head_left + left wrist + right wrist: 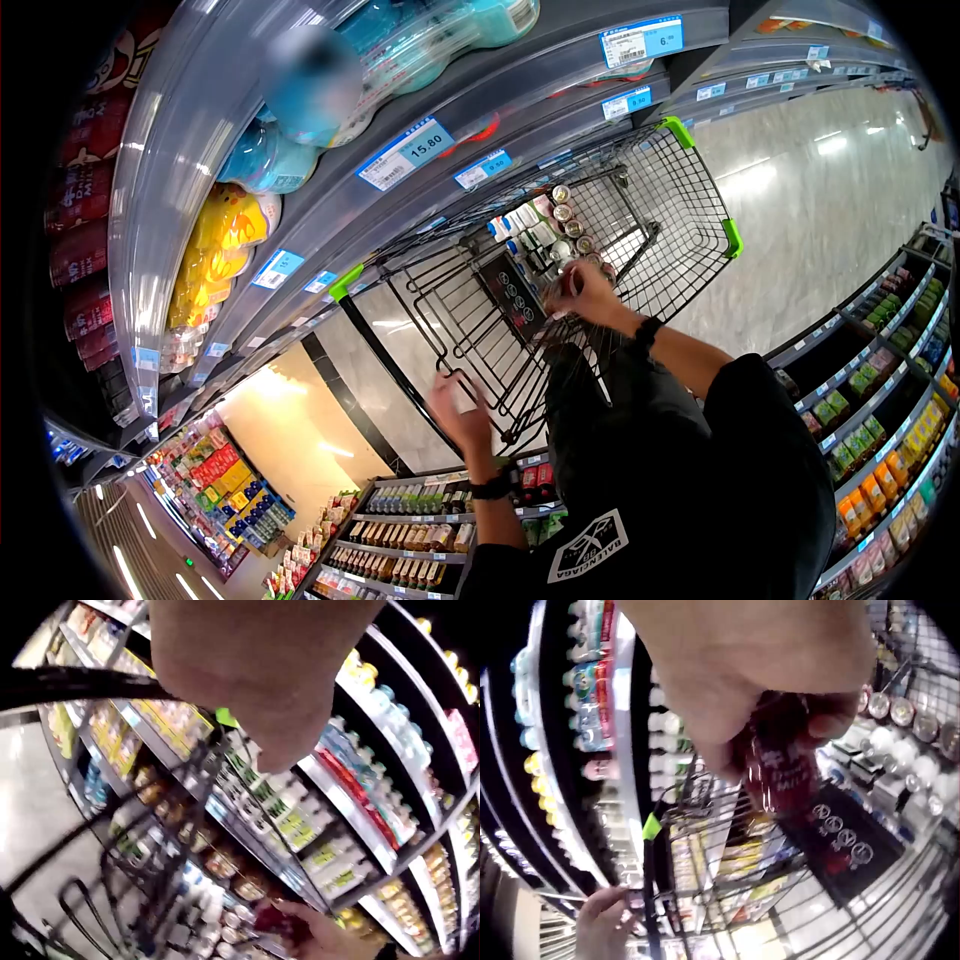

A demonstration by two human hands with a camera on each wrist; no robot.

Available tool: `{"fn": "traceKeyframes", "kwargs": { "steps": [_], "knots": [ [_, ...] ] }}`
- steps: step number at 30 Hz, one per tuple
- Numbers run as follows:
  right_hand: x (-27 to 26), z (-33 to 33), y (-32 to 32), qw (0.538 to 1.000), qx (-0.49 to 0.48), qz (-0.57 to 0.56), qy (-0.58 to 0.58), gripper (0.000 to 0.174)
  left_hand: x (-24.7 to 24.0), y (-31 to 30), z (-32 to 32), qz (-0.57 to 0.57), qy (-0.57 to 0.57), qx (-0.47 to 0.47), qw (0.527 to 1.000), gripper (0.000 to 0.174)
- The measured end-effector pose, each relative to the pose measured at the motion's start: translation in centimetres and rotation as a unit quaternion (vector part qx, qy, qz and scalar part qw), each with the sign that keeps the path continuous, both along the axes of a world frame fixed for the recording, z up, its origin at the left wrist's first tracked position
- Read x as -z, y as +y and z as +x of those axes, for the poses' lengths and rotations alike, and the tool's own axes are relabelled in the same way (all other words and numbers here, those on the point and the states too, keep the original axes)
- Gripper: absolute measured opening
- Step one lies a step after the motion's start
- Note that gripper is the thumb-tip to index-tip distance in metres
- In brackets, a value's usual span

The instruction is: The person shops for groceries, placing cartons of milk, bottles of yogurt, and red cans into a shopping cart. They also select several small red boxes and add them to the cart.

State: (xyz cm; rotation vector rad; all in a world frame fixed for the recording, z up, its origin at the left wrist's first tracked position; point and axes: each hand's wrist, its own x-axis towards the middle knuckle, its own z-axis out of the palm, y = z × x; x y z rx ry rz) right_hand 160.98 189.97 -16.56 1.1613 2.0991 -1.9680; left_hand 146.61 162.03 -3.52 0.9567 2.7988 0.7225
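The right hand (590, 295) grips a dark red container (784, 761) with white lettering over the shopping cart (690, 200). In the right wrist view its fingers curl round the container's upper part. Below it in the cart lie a black box (847, 836) with white round marks, several cans (562, 213) and white bottles (885, 780). The left hand (460, 415) is beside the cart's handle end, fingers loosely bent, with nothing seen in it. In the left wrist view the left hand (247, 682) fills the top, its fingers mostly hidden.
A shelf with price tags (408, 152) and blue and yellow bottle packs (225, 240) runs along the upper left. Stocked shelves (880, 400) stand at the right, and more (400, 535) at the bottom. Pale floor (820, 180) shows beyond the cart.
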Motion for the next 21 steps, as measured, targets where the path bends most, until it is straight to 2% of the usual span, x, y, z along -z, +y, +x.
{"fn": "traceKeyframes", "kwargs": {
  "steps": [1,2,3,5,6,7,8,9,12,13,14,16,19,20,21],
  "knots": [
    [2.1,-0.5,0.8,0.989,0.078,0.11,-0.063,0.067,-0.5,-0.6,-1.5,-0.036,0.116,-0.063,0.991,0.039],
    [4.3,-0.7,2.3,0.981,0.114,0.103,-0.116,0.071,-1.4,-1.3,-2.8,-0.077,0.194,-0.116,0.971,0.042],
    [6.6,-0.9,3.9,0.975,0.133,0.1,-0.147,0.072,-0.6,-2.9,-4.2,-0.041,0.185,-0.184,0.964,0.047],
    [11.4,-1.0,6.4,0.96,0.192,0.136,-0.154,0.067,2.1,-5.5,-5.5,-0.015,0.012,-0.303,0.953,0.048],
    [12.6,-1.5,7.2,0.948,0.222,0.147,-0.173,0.065,1.7,-6.0,-6.1,0.006,-0.169,-0.371,0.913,0.046],
    [13.9,-2.4,8.1,0.936,0.252,0.159,-0.187,0.063,1.8,-6.2,-6.8,0.029,-0.345,-0.418,0.84,0.046],
    [16.1,-2.9,9.3,0.938,0.246,0.145,-0.198,0.067,3.1,-7.2,-6.6,0.009,-0.268,-0.369,0.89,0.042],
    [16.1,-3.6,10.1,0.935,0.244,0.13,-0.22,0.071,4.0,-8.2,-6.2,-0.021,-0.187,-0.323,0.927,0.04],
    [24.3,-4.5,10.5,0.926,0.262,0.206,-0.177,0.075,2.9,-6.6,-5.2,0.025,-0.199,-0.354,0.913,0.038],
    [26.1,-4.5,10.6,0.928,0.257,0.204,-0.176,0.075,3.2,-6.8,-4.8,0.024,-0.198,-0.359,0.912,0.038],
    [27.4,-4.4,10.7,0.943,0.269,0.144,-0.135,0.079,3.5,-6.9,-4.6,0.027,-0.184,-0.352,0.917,0.037],
    [26.5,-4.9,10.0,0.954,0.296,0.026,-0.04,0.087,2.7,-6.7,-4.3,0.027,-0.166,-0.325,0.93,0.034],
    [23.4,-3.5,8.8,0.948,0.313,-0.031,-0.052,0.083,2.7,-7.0,-3.8,0.061,-0.173,-0.319,0.93,0.034],
    [21.8,-2.6,8.0,0.958,0.278,-0.01,-0.073,0.077,2.9,-7.0,-3.9,0.073,-0.172,-0.319,0.929,0.034],
    [20.9,-1.8,6.3,0.957,0.223,0.123,-0.142,0.07,3.0,-7.1,-3.9,0.054,-0.158,-0.308,0.937,0.034]
  ]
}}
